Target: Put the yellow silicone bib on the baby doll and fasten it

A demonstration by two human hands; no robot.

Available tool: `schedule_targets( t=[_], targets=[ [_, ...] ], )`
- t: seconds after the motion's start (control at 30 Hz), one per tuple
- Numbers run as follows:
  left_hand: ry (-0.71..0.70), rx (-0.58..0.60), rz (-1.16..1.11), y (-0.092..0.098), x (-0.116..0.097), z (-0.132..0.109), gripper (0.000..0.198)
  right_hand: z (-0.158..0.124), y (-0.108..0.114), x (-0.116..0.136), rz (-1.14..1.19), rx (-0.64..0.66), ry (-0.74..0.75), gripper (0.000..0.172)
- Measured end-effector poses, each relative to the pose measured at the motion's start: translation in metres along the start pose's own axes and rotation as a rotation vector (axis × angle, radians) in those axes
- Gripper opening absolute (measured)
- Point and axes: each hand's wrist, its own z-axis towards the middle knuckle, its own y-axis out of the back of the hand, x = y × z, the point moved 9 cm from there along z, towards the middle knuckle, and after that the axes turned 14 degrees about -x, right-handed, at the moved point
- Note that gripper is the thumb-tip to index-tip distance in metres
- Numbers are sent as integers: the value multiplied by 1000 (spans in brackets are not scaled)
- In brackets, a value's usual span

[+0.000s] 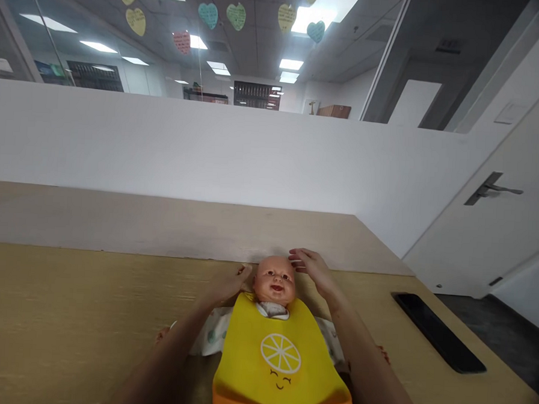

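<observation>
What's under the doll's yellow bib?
The bib lies on the doll; a white patterned outfit shows at its sides and neck. The chest beneath is hidden.

Bright, even indoor light from the ceiling panels [313, 14], with slight glare. Only a soft, faint shadow beside the baby doll [274, 280] on the bench [87, 313]. Wide-angle distortion bends the door [475, 249] and bench edges. Corners darken, top right most. Sharp overall, no obvious motion blur.
</observation>
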Motion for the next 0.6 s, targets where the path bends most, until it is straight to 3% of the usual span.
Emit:
schedule_targets(
  t=[0.1,0.2,0.4,0.6],
  targets=[
    [-115,-26,216,9,-17,-7,33,-16,6,-4,-113,50,46,31],
    [-123,14,314,7,-22,-16,31,-28,17,-27,-266,56,67,32],
    [-77,47,347,2,-15,-25,37,-53,25,-43,-554,97,267,34],
    [22,23,263,1,3,-27,28,-74,8,-35,-471,205,287,36]
  ],
)
